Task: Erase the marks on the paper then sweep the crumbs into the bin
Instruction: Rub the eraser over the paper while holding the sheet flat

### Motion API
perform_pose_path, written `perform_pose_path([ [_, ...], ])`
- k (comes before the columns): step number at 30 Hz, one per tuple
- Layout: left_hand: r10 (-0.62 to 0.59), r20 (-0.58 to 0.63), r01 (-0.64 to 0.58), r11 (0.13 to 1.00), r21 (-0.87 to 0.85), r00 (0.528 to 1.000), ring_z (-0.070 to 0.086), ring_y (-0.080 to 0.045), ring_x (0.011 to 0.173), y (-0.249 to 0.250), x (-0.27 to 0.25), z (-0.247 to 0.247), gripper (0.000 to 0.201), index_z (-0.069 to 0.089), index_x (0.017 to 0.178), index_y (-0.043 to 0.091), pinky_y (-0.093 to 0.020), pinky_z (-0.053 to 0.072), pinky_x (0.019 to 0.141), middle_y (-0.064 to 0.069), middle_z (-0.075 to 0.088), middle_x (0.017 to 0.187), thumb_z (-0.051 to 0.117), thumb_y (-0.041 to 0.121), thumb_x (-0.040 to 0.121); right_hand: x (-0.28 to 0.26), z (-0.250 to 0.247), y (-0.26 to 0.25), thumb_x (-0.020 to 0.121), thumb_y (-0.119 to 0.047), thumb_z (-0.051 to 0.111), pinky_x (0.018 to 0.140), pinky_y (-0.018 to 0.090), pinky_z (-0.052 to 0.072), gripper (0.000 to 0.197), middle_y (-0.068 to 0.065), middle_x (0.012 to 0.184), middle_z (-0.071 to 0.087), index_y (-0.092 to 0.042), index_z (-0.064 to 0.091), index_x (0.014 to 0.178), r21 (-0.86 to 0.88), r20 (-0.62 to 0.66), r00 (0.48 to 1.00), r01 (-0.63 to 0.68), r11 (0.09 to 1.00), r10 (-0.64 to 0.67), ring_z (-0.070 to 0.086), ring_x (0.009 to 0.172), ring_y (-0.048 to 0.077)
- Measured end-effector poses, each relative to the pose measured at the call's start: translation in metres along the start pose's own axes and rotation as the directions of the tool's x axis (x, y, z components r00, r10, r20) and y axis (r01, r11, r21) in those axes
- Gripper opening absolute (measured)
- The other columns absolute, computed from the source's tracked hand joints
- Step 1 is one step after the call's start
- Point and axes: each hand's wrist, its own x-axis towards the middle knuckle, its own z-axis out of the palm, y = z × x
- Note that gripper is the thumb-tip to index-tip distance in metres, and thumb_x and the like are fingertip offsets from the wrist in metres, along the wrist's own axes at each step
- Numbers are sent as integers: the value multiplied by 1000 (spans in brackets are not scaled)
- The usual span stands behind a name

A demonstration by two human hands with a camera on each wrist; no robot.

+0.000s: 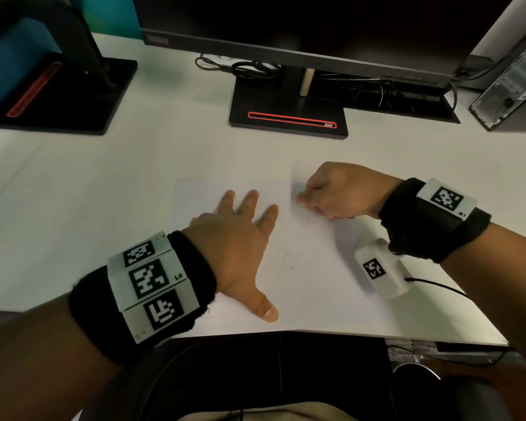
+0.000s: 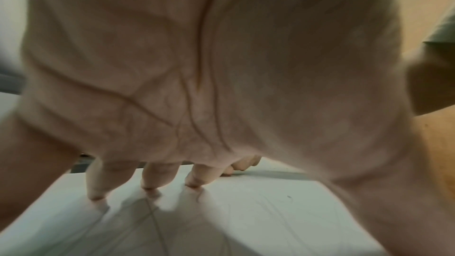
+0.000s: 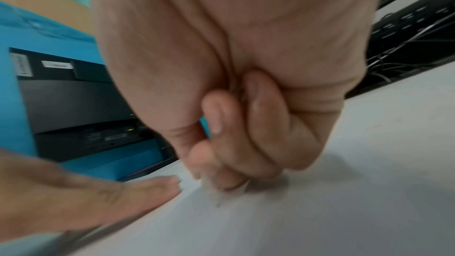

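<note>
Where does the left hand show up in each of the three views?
Head: left hand lower centre, fingers spread flat on the paper.
Left wrist: palm fills the frame, fingertips on the paper.
Right wrist: fingers enter at lower left.
Shared landmark: the paper.

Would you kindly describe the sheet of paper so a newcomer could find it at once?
On the white desk, look in front of the central monitor stand. The paper lies under the flat left hand; only faint pencil scribbles and a slightly cooler tint distinguish it from the desktop.

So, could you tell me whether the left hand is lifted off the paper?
No, the left hand lies flat, fingers spread, on the paper.
</note>
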Motion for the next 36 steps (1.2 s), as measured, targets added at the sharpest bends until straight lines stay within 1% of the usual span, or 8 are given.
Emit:
perform_pose_path([
  [3, -1, 6, 1, 1000, -1, 1000, -20, -40, 150, 0, 0, -1, 154, -29, 153, 25, -58, 31, 113, -8, -34, 161, 70, 88, 53, -3, 4, -4, 100, -36, 56, 50, 26, 41, 41, 2, 56, 53, -11, 62, 68, 10, 73, 997, 19, 1000, -20, 44, 50, 19],
  [7, 3, -7, -3, 1000, 4, 1000, -20, -40, 150, 0, 1, 0, 154, -29, 153, 26, -59, 32, 112, -8, -33, 161, 69, 89, 52, 3, -2, 1, 99, -34, 55, 51, 27, 41, 41, 5, 57, 53, -11, 61, 65, 27, -50, 998, -36, 999, 38, 44, 51, 21],
  [11, 4, 0, -4, 1000, 5, 1000, -20, -41, 150, 0, 1, -1, 154, -29, 153, 25, -58, 32, 112, -9, -33, 161, 68, 89, 53, 1, 3, -7, 100, -33, 57, 49, 25, 39, 41, 2, 55, 52, -12, 61, 65, 42, 79, 997, -9, 999, 6, 40, 46, 18],
  [16, 5, -10, -5, 1000, 11, 1000, -19, -41, 150, -1, 1, 1, 154, -29, 153, 25, -58, 33, 112, -9, -33, 161, 68, 90, 52, 8, -2, -6, 99, -33, 55, 45, 20, 40, 41, 3, 57, 55, -12, 63, 66, 24, -31, 999, -28, 999, 28, 44, 47, 18],
  [18, 4, -7, -4, 1000, 8, 1000, -19, -41, 150, -1, 1, 1, 154, -28, 153, 25, -58, 32, 113, -9, -33, 161, 68, 90, 53, 7, 3, -10, 99, -33, 56, 46, 22, 39, 41, 2, 54, 52, -13, 61, 64, 25, 50, 999, -8, 1000, 7, 41, 45, 18],
  [29, -2, -17, 2, 1000, 8, 1000, -20, -40, 150, 0, 1, 1, 154, -28, 153, 25, -59, 33, 112, -8, -33, 161, 68, 89, 52, 13, -2, -10, 99, -31, 54, 51, 24, 41, 41, 7, 60, 56, -9, 61, 65, -1, -95, 995, -27, 1000, 27, 46, 47, 19],
  [33, -4, -15, 4, 1000, 6, 1000, -20, -40, 150, 1, 1, 0, 153, -29, 153, 25, -58, 33, 112, -8, -33, 161, 69, 89, 53, 8, 2, -14, 101, -37, 54, 55, 25, 44, 46, 2, 56, 55, -12, 59, 63, -45, 6, 1000, 18, 999, -18, 44, 44, 14],
  [36, -6, -17, 6, 1000, -1, 1000, -20, -40, 150, 1, 0, 1, 154, -29, 153, 26, -58, 33, 112, -8, -34, 161, 69, 89, 53, 13, -5, -3, 101, -34, 52, 56, 26, 39, 46, 4, 62, 56, -8, 56, 64, -68, -164, 986, -36, 997, 25, 52, 60, 21],
])
